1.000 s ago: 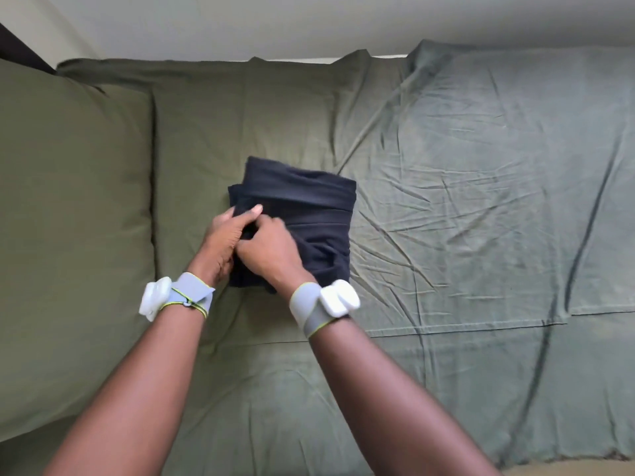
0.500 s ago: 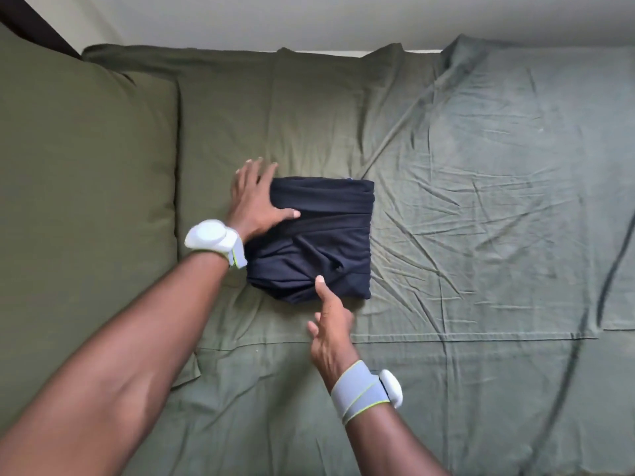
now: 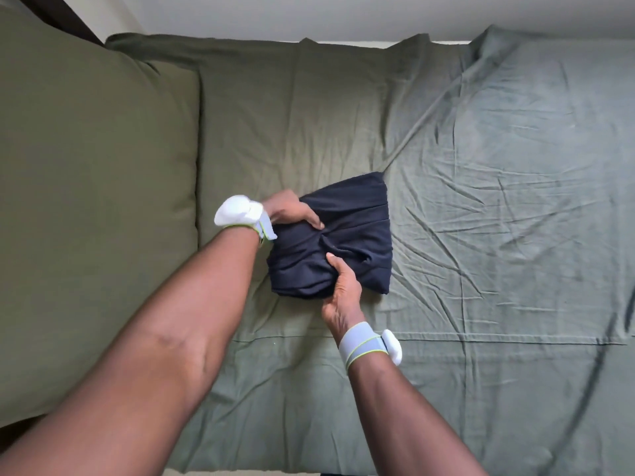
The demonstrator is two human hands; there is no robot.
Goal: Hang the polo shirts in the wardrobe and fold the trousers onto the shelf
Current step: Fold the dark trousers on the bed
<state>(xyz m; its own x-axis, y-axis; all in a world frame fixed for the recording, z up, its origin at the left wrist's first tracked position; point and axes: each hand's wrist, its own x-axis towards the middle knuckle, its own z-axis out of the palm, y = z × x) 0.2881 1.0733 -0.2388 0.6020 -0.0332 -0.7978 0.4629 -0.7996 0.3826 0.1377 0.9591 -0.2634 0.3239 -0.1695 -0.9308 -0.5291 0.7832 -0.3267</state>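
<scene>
While the left hand grips the far-left edge and the right hand the near edge, the folded trousers on the bed look soft, light and floppy, best supported underneath.

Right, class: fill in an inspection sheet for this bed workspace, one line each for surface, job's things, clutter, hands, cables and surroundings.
Surface: bed under a wrinkled green sheet.
Job's things: folded dark trousers on the sheet; no polo shirts, wardrobe or shelf in view.
Clutter: nothing seen.
Hands: left hand grips the bundle's left edge; right hand grips its near edge, thumb on top. Both wear wrist bands.
Cables: nothing seen.
Surroundings: olive pillow to the left; pale wall beyond the bed.
</scene>
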